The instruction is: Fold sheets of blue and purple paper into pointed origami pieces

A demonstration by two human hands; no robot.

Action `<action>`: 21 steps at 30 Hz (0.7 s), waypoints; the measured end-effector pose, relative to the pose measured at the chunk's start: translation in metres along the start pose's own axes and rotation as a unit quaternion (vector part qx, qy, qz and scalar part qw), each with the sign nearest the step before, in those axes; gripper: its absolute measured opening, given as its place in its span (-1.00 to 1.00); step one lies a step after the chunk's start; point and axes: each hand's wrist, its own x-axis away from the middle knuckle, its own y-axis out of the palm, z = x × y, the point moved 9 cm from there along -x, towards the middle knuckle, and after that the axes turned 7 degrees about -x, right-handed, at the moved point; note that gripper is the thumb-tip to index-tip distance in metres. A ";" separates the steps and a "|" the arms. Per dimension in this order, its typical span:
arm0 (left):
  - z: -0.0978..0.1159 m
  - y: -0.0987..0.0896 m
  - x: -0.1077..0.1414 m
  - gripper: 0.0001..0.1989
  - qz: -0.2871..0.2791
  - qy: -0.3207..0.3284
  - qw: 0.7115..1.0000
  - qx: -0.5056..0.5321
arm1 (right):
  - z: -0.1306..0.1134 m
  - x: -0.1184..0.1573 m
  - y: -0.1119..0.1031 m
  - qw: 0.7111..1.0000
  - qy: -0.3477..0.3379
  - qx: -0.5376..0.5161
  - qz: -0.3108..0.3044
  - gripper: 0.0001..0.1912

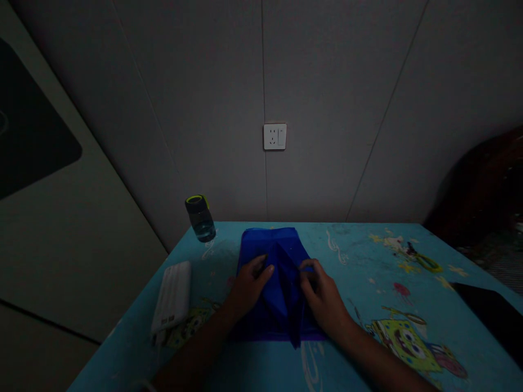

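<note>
A folded piece of blue paper (281, 283) lies in front of me, with a raised crease along its middle and a pointed end towards me. Beneath it is a stack of blue sheets (269, 235) with a purple lower edge. My left hand (254, 283) rests on the left side of the paper, thumb and forefinger apart. On the right, my right hand (322, 291) has its fingers curled and closed at the edge of the raised fold. Its fingertips are partly hidden in the dim light.
A dark water bottle (201, 220) stands at the back left. Nearer, a white power bank (172, 296) with a cable lies on the cartoon-print tablecloth (351, 256). Yellow-green scissors (427, 263) lie at right, beyond a black flat object (492, 313). A wall socket (275, 136) is behind.
</note>
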 end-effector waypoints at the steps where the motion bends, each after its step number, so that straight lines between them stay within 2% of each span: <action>1: 0.000 -0.001 0.000 -0.59 0.003 0.000 1.000 -0.002 | -0.001 0.000 -0.002 1.000 -0.010 -0.003 0.007 -0.84; 3: 0.000 -0.002 0.000 -0.61 0.001 0.005 1.000 -0.011 | -0.001 -0.002 -0.003 1.000 -0.020 -0.015 0.013 -0.81; 6: 0.002 0.001 0.001 -0.62 -0.021 0.012 1.000 -0.003 | 0.009 -0.004 -0.002 0.998 0.015 -0.059 0.019 -0.81; 11: 0.009 0.008 0.003 -0.60 -0.041 0.016 0.996 0.077 | 0.016 -0.005 0.002 0.994 0.030 -0.101 0.019 -0.75; 16: 0.009 0.009 0.005 -0.59 -0.038 0.012 0.995 0.088 | 0.018 -0.003 0.000 1.000 0.014 0.007 0.009 -0.77; 21: 0.006 0.011 0.006 -0.58 -0.036 0.020 0.997 0.063 | 0.003 -0.004 -0.010 0.990 -0.020 0.133 0.042 -0.84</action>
